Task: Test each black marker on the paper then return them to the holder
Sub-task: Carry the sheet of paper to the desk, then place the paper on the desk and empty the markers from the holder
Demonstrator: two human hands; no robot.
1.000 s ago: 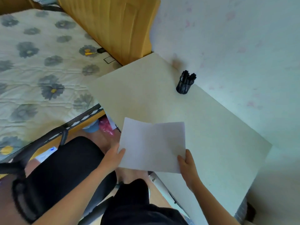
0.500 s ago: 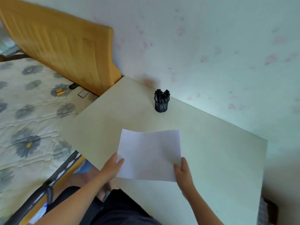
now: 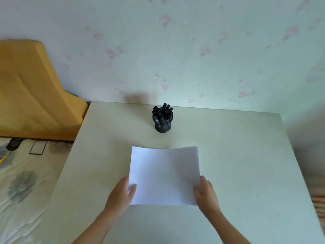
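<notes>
With your left hand [image 3: 121, 194] and right hand [image 3: 204, 192] pinching the white paper's [image 3: 164, 175] near corners, the upright black markers [image 3: 163, 111] in their holder [image 3: 162, 126] stand straight ahead by the counter's [image 3: 237, 155] far edge, about equally far from both.

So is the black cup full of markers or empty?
Full. The holder stands upright on the desk, and a packed bunch of black markers pokes out of its top. None is out yet.

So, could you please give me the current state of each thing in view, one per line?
paper: blank, unmarked, held at its near corners over the table
left hand: pinches the paper's near left corner
right hand: grips the paper's near right corner
markers: capped, upright in the holder
holder: upright on the table, full, untouched
</notes>
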